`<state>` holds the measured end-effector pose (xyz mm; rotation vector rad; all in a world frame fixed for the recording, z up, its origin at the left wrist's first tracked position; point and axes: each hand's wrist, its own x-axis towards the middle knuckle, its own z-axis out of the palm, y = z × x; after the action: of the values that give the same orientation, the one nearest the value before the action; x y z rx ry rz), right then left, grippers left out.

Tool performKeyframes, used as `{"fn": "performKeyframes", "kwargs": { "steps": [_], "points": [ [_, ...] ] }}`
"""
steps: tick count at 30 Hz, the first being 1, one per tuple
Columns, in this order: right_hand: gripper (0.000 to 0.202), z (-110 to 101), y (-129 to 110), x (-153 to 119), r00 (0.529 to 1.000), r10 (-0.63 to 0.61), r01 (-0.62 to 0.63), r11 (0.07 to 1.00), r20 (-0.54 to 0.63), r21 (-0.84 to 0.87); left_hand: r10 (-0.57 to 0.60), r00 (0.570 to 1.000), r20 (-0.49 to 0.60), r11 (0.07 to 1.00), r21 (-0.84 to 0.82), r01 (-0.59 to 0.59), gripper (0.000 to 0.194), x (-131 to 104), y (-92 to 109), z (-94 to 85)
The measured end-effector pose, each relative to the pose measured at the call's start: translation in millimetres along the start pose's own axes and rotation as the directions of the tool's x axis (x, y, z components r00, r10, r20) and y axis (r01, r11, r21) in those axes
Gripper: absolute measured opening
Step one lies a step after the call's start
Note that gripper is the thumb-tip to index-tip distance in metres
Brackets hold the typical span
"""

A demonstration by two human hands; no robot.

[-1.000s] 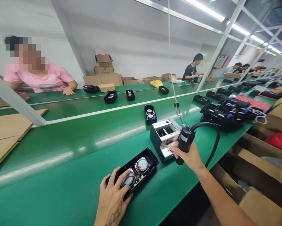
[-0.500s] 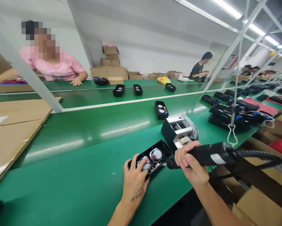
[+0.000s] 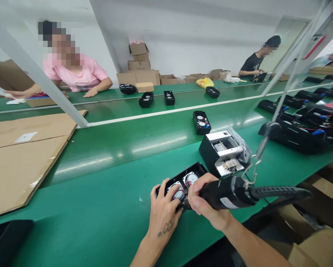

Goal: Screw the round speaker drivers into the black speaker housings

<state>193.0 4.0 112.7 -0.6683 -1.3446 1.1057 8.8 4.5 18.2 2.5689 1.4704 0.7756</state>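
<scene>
A black speaker housing [image 3: 200, 169] lies open side up on the green bench, with two round speaker drivers [image 3: 193, 178] and red wires inside. My left hand [image 3: 164, 209] grips its near left end, fingers over the rim and onto one driver. In my right hand [image 3: 206, 202] is a black electric screwdriver [image 3: 227, 193], held almost level. Its tip points at the near edge of the housing, close to my left fingers; the bit itself is hidden. A wire hook [image 3: 253, 170] and a thick cable are attached at its back end.
Behind the housing stands a black and white screw feeder [image 3: 219, 150]. Another open speaker housing [image 3: 202, 122] sits farther back. Several black housings [image 3: 302, 133] are piled at right. Flat cardboard [image 3: 30, 159] covers the left side. Across the bench, a person in pink [image 3: 77, 74] sits.
The screwdriver in my right hand has moved left and down, over the near edge of the housing. My left hand keeps its hold. The view has turned slightly left.
</scene>
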Motion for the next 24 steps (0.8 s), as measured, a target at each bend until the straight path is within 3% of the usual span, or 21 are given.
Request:
{"fn": "performKeyframes", "kwargs": {
  "steps": [4, 10, 24],
  "points": [
    [0.014, 8, 1, 7, 0.997, -0.067, 0.067, 0.997, 0.036, 0.025, 0.014, 1.000, 0.001, 1.000, -0.001, -0.014, 0.020, 0, -2, 0.1],
    [0.018, 12, -2, 12, 0.998, -0.014, 0.017, 0.999, 0.058, -0.048, 0.011, 1.000, -0.014, 1.000, -0.002, -0.011, 0.018, 0, -2, 1.6],
    [0.016, 16, -12, 20, 0.997, -0.045, 0.053, 0.992, 0.068, -0.116, 0.066, 0.998, 0.007, 0.996, 0.062, -0.067, 0.023, 2, -6, -0.3]
  ]
}}
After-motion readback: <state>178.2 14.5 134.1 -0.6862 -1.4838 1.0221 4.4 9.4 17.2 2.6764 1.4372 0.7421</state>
